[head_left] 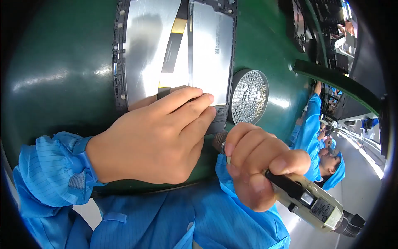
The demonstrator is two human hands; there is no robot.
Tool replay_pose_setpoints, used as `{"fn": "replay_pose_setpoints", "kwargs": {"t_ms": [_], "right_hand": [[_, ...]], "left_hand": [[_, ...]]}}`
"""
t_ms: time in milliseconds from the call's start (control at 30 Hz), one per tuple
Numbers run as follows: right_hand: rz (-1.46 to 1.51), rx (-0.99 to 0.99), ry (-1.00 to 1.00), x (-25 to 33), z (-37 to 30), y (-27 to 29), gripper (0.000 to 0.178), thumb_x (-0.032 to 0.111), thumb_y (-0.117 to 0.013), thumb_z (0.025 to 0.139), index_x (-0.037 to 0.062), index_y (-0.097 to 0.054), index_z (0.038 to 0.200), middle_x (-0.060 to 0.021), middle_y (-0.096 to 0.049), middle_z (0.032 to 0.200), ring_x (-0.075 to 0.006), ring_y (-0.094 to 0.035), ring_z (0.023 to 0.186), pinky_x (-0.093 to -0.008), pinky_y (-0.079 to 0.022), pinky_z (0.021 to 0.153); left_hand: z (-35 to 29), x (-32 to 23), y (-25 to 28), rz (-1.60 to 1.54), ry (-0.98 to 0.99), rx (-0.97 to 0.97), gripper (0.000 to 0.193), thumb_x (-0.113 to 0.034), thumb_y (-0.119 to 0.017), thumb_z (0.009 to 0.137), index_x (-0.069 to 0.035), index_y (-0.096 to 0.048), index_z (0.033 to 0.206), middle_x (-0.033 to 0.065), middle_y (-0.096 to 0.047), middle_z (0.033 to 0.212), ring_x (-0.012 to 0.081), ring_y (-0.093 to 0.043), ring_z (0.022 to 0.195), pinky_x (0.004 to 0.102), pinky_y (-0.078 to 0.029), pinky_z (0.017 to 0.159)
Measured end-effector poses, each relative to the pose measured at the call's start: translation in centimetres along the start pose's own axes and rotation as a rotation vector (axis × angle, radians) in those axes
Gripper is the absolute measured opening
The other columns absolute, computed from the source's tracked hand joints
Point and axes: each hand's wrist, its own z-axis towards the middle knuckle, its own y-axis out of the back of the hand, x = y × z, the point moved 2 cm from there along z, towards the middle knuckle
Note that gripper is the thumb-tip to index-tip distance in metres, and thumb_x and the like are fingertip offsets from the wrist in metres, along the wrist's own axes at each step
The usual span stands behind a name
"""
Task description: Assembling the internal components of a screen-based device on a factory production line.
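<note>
My left hand [153, 137] lies across the near end of a silver and black device chassis [139, 41], its fingers stretched out side by side and touching it. What is under the palm is hidden. A dark flat ribbon cable [173, 50] with gold-coloured bands runs lengthwise over the silver panel. In my right hand [257, 166], fingers wrapped round the grip, is a pale electric screwdriver [309, 199] with a black lever. Its knurled nose points at the chassis's near right corner; no bit can be made out. My left fingers are close to that nose.
A round grey dish [250, 97] dotted with small holes and tiny screws stands right of the chassis on the green work surface [62, 54]. Beyond it curves a green bar [336, 79]. Dark parts [298, 25] lie at the far right, where a person in blue [309, 120] works.
</note>
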Motion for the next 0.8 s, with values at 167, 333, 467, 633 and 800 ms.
{"fn": "replay_pose_setpoints", "kwargs": {"t_ms": [167, 333, 467, 633, 800], "right_hand": [[0.038, 0.001, 0.035, 0.5, -0.1, 1.2, 0.031, 0.009, -0.057, 0.082, 0.0088, -0.045, 0.111, -0.0017, -0.046, 0.064, -0.015, -0.048, 0.052, -0.0333, -0.041, 0.054], [-0.02, -0.152, 0.178, 1.8, -0.7, 6.6, 0.036, 0.007, -0.056, 0.079, 0.0073, -0.047, 0.114, -0.0038, -0.047, 0.062, -0.0172, -0.047, 0.052, -0.0376, -0.042, 0.059], [-0.094, -0.255, 0.172, 1.0, -1.5, 10.9, 0.037, 0.007, -0.055, 0.077, 0.0037, -0.048, 0.114, -0.0068, -0.046, 0.061, -0.0185, -0.047, 0.054, -0.0399, -0.042, 0.062], [-0.096, -0.454, 0.151, -0.5, -2.6, 14.0, 0.036, 0.007, -0.054, 0.075, 0.0024, -0.051, 0.11, -0.0076, -0.047, 0.06, -0.0184, -0.044, 0.05, -0.0401, -0.043, 0.059], [-0.073, -0.474, 0.178, -0.6, -3.0, 14.2, 0.036, 0.005, -0.052, 0.074, -0.0019, -0.05, 0.11, -0.0097, -0.049, 0.062, -0.0191, -0.048, 0.053, -0.0408, -0.045, 0.063]], "left_hand": [[0.0, -0.1, 0.0, -0.056, 0.029, -0.026, 0.016, -0.006, -0.068, 0.069, 0.004, -0.067, 0.082, 0.0209, -0.063, 0.101, 0.0356, -0.06, 0.101, 0.0463, -0.048, 0.092], [0.5, 0.0, -0.5, -0.083, 0.055, -0.043, 0.015, -0.006, -0.069, 0.068, 0.003, -0.067, 0.08, 0.0185, -0.062, 0.102, 0.0339, -0.059, 0.104, 0.0451, -0.048, 0.093], [0.3, 0.1, -0.2, -0.049, 0.023, 0.011, 0.016, -0.007, -0.07, 0.066, 0.002, -0.065, 0.078, 0.0174, -0.061, 0.1, 0.034, -0.059, 0.105, 0.0451, -0.048, 0.093], [0.9, 0.1, -0.2, -0.022, -0.001, 0.087, 0.016, -0.006, -0.07, 0.066, 0.001, -0.062, 0.077, 0.0172, -0.059, 0.099, 0.0353, -0.059, 0.106, 0.0468, -0.049, 0.092], [1.7, 0.1, 0.6, -0.062, 0.002, 0.149, 0.017, -0.004, -0.071, 0.066, 0.002, -0.059, 0.076, 0.0182, -0.058, 0.098, 0.0387, -0.058, 0.106, 0.0495, -0.05, 0.09]]}}
